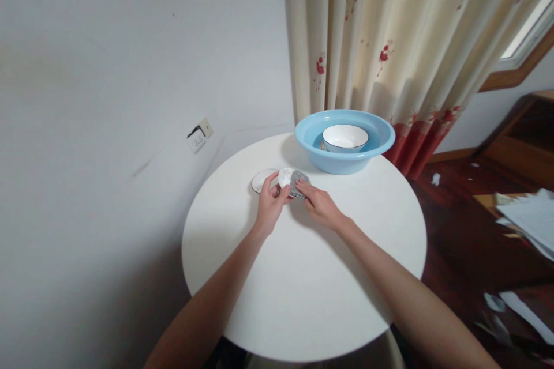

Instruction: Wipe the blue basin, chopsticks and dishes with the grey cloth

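Observation:
My left hand [269, 206] is closed on the edge of a small white dish [284, 177], holding it tilted just above the table. Pressed against the right part of that dish is a grey cloth [298, 177], under the fingers of my right hand [322, 205]. A white plate [258, 181] with a dark rim lies on the table behind my left hand, which partly hides it. The exact shape of the small dish is partly covered by the cloth and fingers.
A light blue basin [314, 153] stands at the back of the round white table [298, 294]. Inside it are a white bowl [346, 135] with a dark rim and thin brownish utensils. Behind are a wall and a curtain [367, 29]; papers [530, 216] lie at right.

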Demonstrator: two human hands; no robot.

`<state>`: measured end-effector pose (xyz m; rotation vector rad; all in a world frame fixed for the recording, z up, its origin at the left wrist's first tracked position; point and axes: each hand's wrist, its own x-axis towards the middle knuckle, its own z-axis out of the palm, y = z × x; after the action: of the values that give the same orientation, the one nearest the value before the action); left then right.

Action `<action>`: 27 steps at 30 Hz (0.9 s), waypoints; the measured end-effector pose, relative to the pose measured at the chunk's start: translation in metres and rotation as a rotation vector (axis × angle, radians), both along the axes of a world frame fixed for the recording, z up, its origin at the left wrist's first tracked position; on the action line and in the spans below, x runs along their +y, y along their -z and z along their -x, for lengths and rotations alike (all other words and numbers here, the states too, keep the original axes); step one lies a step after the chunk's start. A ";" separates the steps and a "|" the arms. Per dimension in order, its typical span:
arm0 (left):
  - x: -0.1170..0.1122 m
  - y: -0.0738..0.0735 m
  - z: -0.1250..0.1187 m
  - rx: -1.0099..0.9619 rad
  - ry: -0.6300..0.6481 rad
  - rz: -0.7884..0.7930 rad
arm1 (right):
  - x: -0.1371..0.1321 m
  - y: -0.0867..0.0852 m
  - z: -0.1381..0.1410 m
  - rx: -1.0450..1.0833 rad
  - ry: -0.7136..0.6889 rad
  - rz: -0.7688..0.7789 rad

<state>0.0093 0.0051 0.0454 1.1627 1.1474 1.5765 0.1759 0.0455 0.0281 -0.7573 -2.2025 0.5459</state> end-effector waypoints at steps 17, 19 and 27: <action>-0.003 0.000 -0.004 -0.010 0.136 0.017 | -0.003 -0.006 0.003 0.011 0.061 -0.045; -0.002 0.000 -0.003 -0.021 0.103 0.000 | -0.004 -0.008 0.003 0.005 0.070 -0.058; 0.001 0.003 -0.001 -0.061 0.103 0.026 | -0.012 -0.014 0.005 0.047 -0.112 -0.029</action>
<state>0.0104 0.0060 0.0427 1.1310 1.0493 1.5040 0.1707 0.0333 0.0421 -0.6026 -2.2137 0.5807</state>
